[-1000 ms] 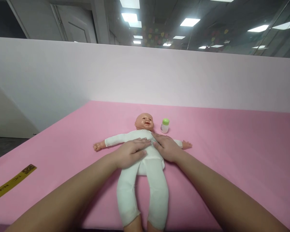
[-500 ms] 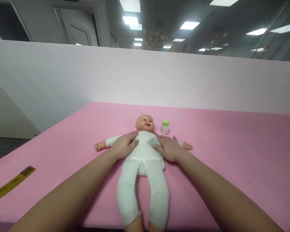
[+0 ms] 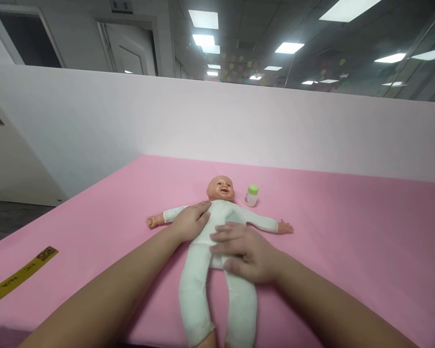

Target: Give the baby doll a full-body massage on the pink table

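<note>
A baby doll (image 3: pixel 221 217) in a white bodysuit lies on its back on the pink table (image 3: pixel 348 232), arms spread, head pointing away from me. My left hand (image 3: pixel 190 223) lies flat and open on the doll's chest near its shoulder. My right hand (image 3: pixel 246 251) rests open across the doll's belly and hips, fingers pointing left. A small white bottle with a green cap (image 3: pixel 251 195) stands just right of the doll's head, apart from both hands.
A pale partition wall (image 3: pixel 217 125) rises behind the table. A yellow printed strip (image 3: pixel 20 276) lies near the table's left front edge. The table's left edge drops to a dark floor (image 3: pixel 7 220).
My right hand has slid from the doll's right shoulder down onto its belly. My left hand moved from mid-chest up toward the doll's shoulder. The view shifted slightly.
</note>
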Tool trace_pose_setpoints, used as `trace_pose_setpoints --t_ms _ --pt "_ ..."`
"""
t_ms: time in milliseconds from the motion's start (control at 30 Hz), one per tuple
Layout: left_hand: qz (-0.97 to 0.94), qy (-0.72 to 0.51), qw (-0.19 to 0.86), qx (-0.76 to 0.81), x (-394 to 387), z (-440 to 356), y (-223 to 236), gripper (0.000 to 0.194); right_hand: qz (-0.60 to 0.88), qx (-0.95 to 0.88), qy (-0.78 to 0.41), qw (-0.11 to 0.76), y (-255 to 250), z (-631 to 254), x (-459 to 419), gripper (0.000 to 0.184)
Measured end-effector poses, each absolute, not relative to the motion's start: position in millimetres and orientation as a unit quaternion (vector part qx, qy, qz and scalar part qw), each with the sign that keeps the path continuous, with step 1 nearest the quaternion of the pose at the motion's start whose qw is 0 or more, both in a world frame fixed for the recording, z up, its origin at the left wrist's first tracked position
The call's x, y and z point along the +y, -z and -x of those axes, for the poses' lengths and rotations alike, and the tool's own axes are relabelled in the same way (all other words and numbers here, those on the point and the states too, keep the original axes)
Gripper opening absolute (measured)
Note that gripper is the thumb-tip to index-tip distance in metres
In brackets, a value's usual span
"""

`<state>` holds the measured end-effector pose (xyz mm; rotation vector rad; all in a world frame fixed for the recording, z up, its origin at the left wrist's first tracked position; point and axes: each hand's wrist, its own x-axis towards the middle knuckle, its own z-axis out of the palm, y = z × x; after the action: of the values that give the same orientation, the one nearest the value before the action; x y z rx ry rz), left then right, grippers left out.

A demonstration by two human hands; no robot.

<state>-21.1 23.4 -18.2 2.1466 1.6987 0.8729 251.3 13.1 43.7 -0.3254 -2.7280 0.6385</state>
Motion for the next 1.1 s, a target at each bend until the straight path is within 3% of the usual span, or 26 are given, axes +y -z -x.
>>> trace_pose_setpoints --t_ms 67,333,767,1100 --pt "-0.744 -0.301 0.132 0.582 23 22 19 0.059 0.089 -0.953 -0.254 0.141 -47 -248 5 0.041" --pt "-0.757 -0.277 0.123 0.578 25 22 21 0.061 0.174 -0.954 -0.236 0.056 -40 -243 30 0.065" --pt "-0.765 -0.263 0.111 0.577 22 18 16 0.065 0.349 -0.917 -0.193 0.017 -19 -244 76 0.072" --pt "-0.742 -0.28 0.116 0.598 17 19 11 0.063 0.453 -0.881 -0.136 0.014 -9 -265 83 0.09"
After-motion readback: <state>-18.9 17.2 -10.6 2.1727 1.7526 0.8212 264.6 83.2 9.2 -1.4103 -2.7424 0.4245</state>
